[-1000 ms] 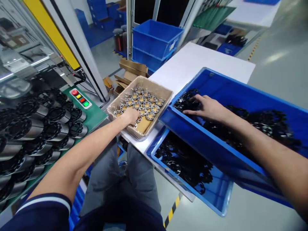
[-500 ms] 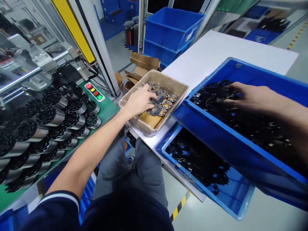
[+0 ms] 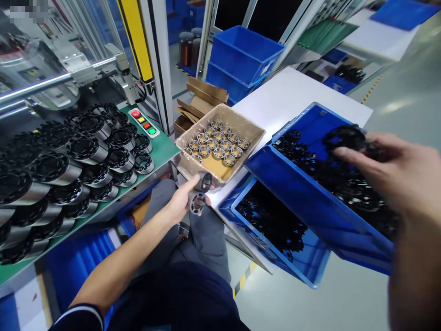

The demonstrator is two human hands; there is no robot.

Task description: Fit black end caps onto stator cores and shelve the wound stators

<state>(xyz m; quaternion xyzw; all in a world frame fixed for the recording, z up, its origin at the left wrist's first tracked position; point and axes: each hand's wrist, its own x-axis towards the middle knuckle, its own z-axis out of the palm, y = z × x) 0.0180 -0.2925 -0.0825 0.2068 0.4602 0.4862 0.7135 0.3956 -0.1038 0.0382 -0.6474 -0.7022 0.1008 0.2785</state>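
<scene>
My left hand is closed around two metal stator cores, held in front of my knees by the near corner of a carton. In that plastic-lined carton several similar cores stand in rows on brown card. My right hand grips black slotted plastic rings above the upper blue bin; how many it holds I cannot tell. Loose black rings fill much of that upper bin. A lower blue bin also has black rings in it.
On the left, a green bench carries rows of stators with black end rings, beside a button panel. A yellow-fronted machine post rises behind. Stacked blue crates and folded cardboard lie beyond the white table.
My left hand has come out of the carton toward me with two stator cores. My right hand has lifted from the upper bin, holding black rings. The view has shifted.
</scene>
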